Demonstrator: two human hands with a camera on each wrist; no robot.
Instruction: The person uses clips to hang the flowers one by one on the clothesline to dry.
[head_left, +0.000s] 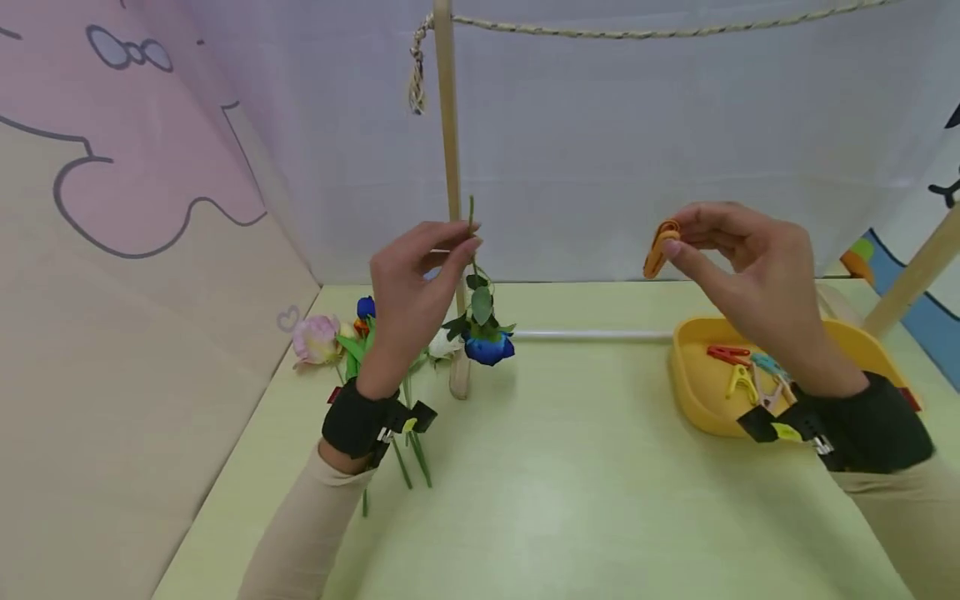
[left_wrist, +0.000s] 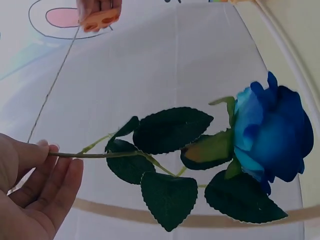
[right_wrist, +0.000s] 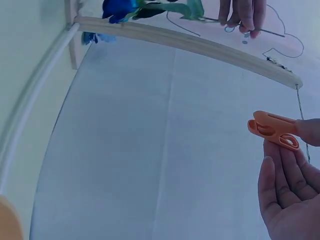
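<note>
My left hand (head_left: pixel 420 275) pinches the green stem of a blue rose (head_left: pixel 487 343) and holds it head down beside the wooden post (head_left: pixel 450 167). In the left wrist view the blue rose (left_wrist: pixel 272 132) with dark leaves fills the frame, its stem between my fingers (left_wrist: pixel 50 172). My right hand (head_left: pixel 738 258) is raised to the right and pinches an orange clothespin (head_left: pixel 658 247). The right wrist view shows the orange clothespin (right_wrist: pixel 272 130) at my fingertips. A rope (head_left: pixel 637 32) runs from the post top to the right, above both hands.
More artificial flowers (head_left: pixel 330 337) lie on the green table (head_left: pixel 562 500) behind my left wrist. A yellow tray (head_left: pixel 693 375) with several coloured clothespins sits at the right. A white rod (head_left: pixel 592 335) lies across the table. Fabric walls close in the back and left.
</note>
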